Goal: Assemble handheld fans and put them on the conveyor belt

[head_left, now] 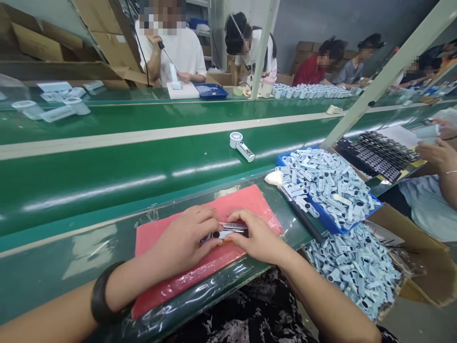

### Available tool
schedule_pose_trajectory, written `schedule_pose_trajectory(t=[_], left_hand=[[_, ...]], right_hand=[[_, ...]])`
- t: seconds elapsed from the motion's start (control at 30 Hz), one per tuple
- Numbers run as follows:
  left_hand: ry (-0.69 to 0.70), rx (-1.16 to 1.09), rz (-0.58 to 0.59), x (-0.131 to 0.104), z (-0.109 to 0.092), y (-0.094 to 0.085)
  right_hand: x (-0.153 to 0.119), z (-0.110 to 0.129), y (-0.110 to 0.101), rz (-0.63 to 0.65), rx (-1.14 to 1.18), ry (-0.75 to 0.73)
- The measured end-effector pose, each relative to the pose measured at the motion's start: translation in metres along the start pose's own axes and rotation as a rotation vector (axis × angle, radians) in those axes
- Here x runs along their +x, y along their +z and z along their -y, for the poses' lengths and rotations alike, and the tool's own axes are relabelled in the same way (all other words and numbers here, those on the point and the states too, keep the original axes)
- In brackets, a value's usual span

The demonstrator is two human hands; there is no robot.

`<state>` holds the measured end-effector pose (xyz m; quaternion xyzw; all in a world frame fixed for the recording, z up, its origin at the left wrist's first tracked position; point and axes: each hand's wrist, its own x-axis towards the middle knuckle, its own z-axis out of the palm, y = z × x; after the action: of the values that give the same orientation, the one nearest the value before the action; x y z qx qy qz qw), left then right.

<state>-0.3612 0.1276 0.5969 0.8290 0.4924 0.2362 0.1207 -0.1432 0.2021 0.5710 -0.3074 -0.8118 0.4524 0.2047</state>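
Over a red pad, both hands close on a small handheld device, seemingly a light-blue handle with a black strip and a dark round spot. Much of it is hidden by the fingers. My left hand grips its left end, thumb below and fingers above. Around the right end curl the fingers and thumb of my right hand. To the right, a blue tray is heaped with light-blue plastic handle covers. A black-handled tool lies beside the tray, a white lump at its far end.
A green conveyor belt runs past the bench, carrying a round-headed device with an exposed handle. Below the tray, a carton stands by more loose covers. Several co-workers sit opposite; another's hands are at right. A slanted post crosses there.
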Motion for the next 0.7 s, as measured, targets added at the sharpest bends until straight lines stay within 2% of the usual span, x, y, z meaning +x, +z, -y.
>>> schedule_pose_trajectory(t=[0.1, 0.23, 0.37, 0.5, 0.6, 0.7], left_hand=[[-0.009, 0.067, 0.022, -0.006, -0.008, 0.005], [-0.029, 0.176, 0.046, -0.005, -0.011, 0.013], [-0.02, 0.196, 0.077, -0.003, -0.015, 0.009], [0.014, 0.328, 0.111, 0.0, -0.013, -0.002], [0.087, 0.487, 0.091, 0.015, 0.016, -0.019], [0.158, 0.75, 0.008, 0.048, 0.074, -0.044]], right_hand=[[-0.007, 0.007, 0.0, 0.066, -0.176, -0.023], [-0.008, 0.003, 0.006, 0.044, -0.283, -0.083], [-0.01, -0.006, 0.011, 0.008, -0.258, -0.151], [-0.018, -0.009, 0.008, -0.077, -0.114, -0.199], [-0.024, -0.013, -0.003, -0.22, -0.129, -0.203], [-0.026, -0.024, -0.025, -0.38, -0.317, -0.144]])
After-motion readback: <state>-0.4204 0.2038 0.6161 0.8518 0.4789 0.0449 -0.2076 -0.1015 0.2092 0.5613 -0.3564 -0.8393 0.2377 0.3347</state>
